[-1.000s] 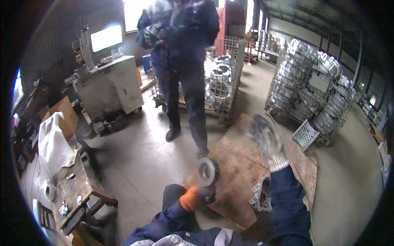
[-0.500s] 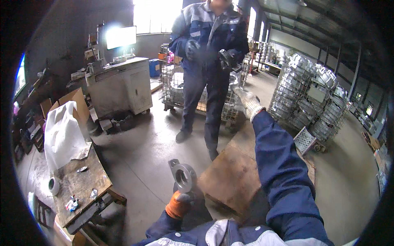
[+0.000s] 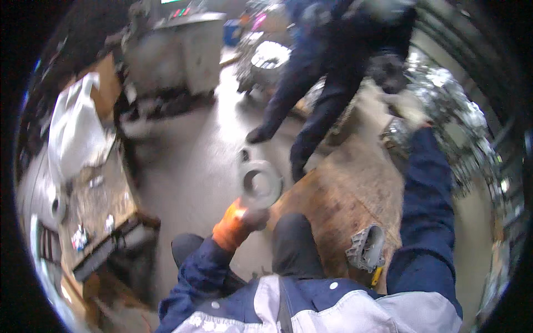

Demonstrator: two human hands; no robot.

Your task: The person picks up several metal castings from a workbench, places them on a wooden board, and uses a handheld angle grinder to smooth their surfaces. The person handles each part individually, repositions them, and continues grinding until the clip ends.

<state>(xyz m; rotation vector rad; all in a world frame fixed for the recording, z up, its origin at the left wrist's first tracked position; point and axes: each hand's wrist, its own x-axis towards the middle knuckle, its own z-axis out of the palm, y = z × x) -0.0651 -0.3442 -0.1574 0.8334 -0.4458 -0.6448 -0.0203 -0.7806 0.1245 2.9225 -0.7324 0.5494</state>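
Observation:
My left hand (image 3: 236, 222), in an orange glove with dark fingers, is closed round the lower edge of a grey metal ring with a lug (image 3: 269, 187). The ring stands up from the fist, above the floor in front of me. Far out to the right, my right hand (image 3: 412, 110) reaches forward in a pale glove. Motion smears its fingers, so I cannot tell whether it holds anything. Right by it is the dark-gloved hand (image 3: 387, 72) of a co-worker who bends over; whether the two hands touch is unclear.
A grey metal casting (image 3: 367, 248) and a yellow-handled object (image 3: 377, 276) lie on a stained brown tabletop (image 3: 344, 183). At left stands a worn wooden table (image 3: 102, 205) with white sheeting (image 3: 75, 127) and a tape roll (image 3: 57, 208). Behind are a cabinet (image 3: 177, 55) and heaped castings (image 3: 444, 94).
My view has tipped downward, bringing the casting on the tabletop into sight. The co-worker has gone from upright to bent over, a hand lowered near my right hand. My left hand still holds the ring.

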